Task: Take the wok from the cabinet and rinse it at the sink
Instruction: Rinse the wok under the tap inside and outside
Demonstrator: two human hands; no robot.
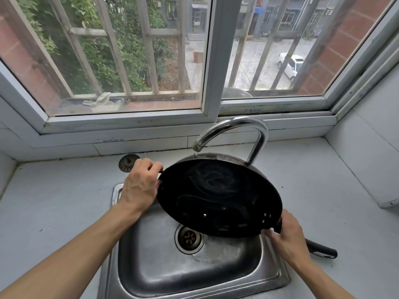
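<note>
A black wok [218, 197] hangs tilted over the steel sink [164, 266], its inside facing me. Water runs from the chrome faucet [244, 130] onto the wok's far rim, and water swirls inside the pan. My left hand [140, 184] grips the small helper handle at the wok's left rim. My right hand [287, 236] holds the wok where its long black handle [323, 251] joins the rim; the handle sticks out to the right behind the hand.
The sink drain [189, 238] is open below the wok. A loose metal strainer plug [129, 162] lies on the grey countertop [54, 201] behind the sink's left corner. A barred window stands directly behind the faucet, and a wall closes in on the right.
</note>
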